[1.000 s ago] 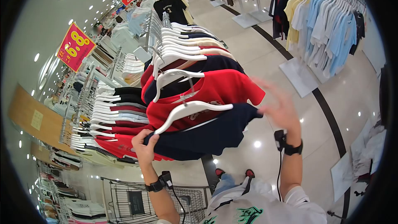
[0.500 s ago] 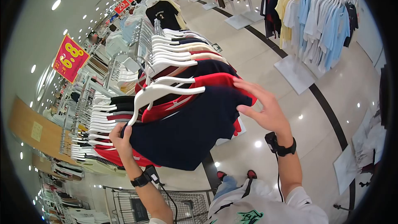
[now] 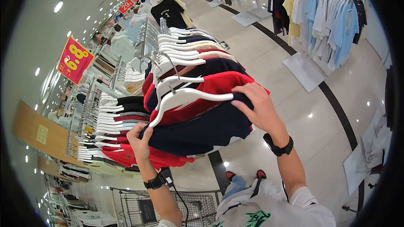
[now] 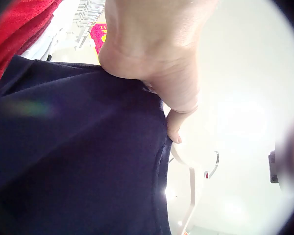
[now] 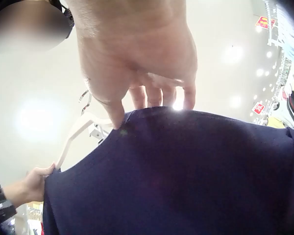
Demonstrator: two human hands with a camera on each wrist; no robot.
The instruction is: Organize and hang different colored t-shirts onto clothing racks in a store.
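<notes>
Left grip [image 3: 141, 136] is closed on the lower shoulder of the navy shirt [image 3: 202, 132], right grip [image 3: 254, 107] on the upper; the white hanger [image 3: 189, 96] is stretched lengthwise between them.

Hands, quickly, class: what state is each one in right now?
Left hand: closed, gripping one shoulder of the navy shirt on its white hanger.
Right hand: closed, gripping the shirt's other shoulder.
</notes>
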